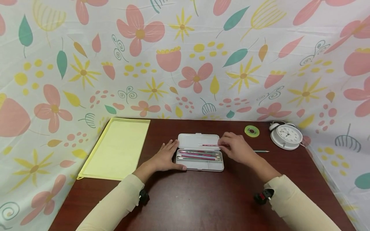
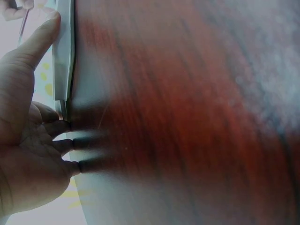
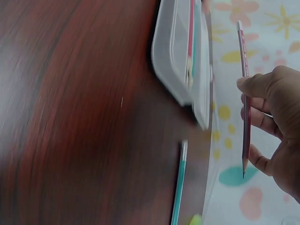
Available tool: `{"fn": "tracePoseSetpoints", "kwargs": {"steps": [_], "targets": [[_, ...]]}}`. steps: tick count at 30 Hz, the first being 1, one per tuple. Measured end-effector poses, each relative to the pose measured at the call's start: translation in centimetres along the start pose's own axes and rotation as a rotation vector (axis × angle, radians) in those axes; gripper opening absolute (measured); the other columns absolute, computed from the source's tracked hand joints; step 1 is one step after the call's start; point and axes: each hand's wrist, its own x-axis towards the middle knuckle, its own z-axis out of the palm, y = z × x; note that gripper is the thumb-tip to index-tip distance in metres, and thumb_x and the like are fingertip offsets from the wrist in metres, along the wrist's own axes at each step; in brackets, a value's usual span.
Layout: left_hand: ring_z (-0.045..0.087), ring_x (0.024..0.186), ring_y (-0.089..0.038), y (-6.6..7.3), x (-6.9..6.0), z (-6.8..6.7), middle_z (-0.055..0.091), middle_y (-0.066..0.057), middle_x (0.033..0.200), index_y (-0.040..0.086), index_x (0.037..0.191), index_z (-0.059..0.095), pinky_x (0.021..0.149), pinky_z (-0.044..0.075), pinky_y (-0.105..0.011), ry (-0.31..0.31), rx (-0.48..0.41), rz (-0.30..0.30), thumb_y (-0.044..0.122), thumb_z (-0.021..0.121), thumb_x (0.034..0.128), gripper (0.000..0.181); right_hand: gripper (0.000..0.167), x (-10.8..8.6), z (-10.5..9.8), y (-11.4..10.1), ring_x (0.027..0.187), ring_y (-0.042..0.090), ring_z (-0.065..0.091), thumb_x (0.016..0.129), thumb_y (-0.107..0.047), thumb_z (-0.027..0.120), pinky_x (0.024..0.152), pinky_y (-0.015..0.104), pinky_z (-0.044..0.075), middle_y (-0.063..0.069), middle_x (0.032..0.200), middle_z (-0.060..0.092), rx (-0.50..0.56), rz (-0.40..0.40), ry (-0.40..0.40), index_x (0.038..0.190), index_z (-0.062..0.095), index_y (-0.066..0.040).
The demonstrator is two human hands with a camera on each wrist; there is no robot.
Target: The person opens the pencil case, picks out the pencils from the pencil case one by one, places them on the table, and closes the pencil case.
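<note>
A white pencil case (image 1: 192,166) lies on the table with its lid (image 1: 188,140) folded back. Several pencils (image 1: 199,156) fill its rear compartment. My left hand (image 1: 164,158) is spread at the case's left end, thumb along the front edge, fingers near the lid; in the left wrist view that thumb touches the case wall (image 2: 63,61). Above the lid's right part, my right hand (image 1: 237,148) pinches a dark red pencil (image 3: 244,56) between thumb and fingers. Its sharpened tip points back toward the wrist, its other end out over the lid.
A green pencil (image 1: 261,151) lies to the right of the case, partly behind my right hand. Farther back are a green tape roll (image 1: 252,131) and a white alarm clock (image 1: 287,134). A yellow zip folder (image 1: 115,147) lies at left. A flower-printed cloth (image 1: 185,64) hangs behind the table.
</note>
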Motion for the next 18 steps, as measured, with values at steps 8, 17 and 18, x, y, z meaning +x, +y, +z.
{"fn": "tracePoseSetpoints", "kwargs": {"steps": [8, 17, 18], "targets": [[0.006, 0.176, -0.036, 0.4, -0.2, -0.3, 0.015, -0.013, 0.187, 0.006, 0.178, 0.012, 0.142, 0.006, -0.061, -0.001, 0.019, -0.001, 0.073, 0.082, 0.0884, 0.132, 0.016, -2.8, -2.3, 4.2, 0.086, 0.015, 0.067, 0.091, -0.002, 0.089, 0.071, 0.036, 0.057, -0.002, 0.099, 0.072, -0.021, -0.005, 0.094, 0.099, 0.083, -0.014], [0.006, 0.176, -0.036, 0.4, -0.3, -0.4, 0.015, -0.012, 0.187, 0.006, 0.178, 0.012, 0.142, 0.006, -0.061, -0.01, 0.024, -0.005, 0.073, 0.081, 0.0887, 0.131, 0.018, -5.8, -3.2, 8.1, 0.104, 0.038, 0.075, 0.089, -0.003, 0.09, 0.081, 0.056, 0.061, 0.007, 0.106, 0.076, -0.061, 0.103, 0.051, 0.095, 0.081, -0.017], [0.006, 0.176, -0.036, 0.4, -0.3, -0.4, 0.015, -0.012, 0.187, 0.006, 0.178, 0.012, 0.142, 0.006, -0.061, -0.013, 0.024, -0.005, 0.074, 0.081, 0.0888, 0.131, 0.017, -6.1, -3.2, 8.4, 0.102, 0.037, 0.073, 0.089, -0.004, 0.09, 0.08, 0.055, 0.06, 0.007, 0.106, 0.076, -0.074, 0.107, 0.042, 0.094, 0.081, -0.018]]}}
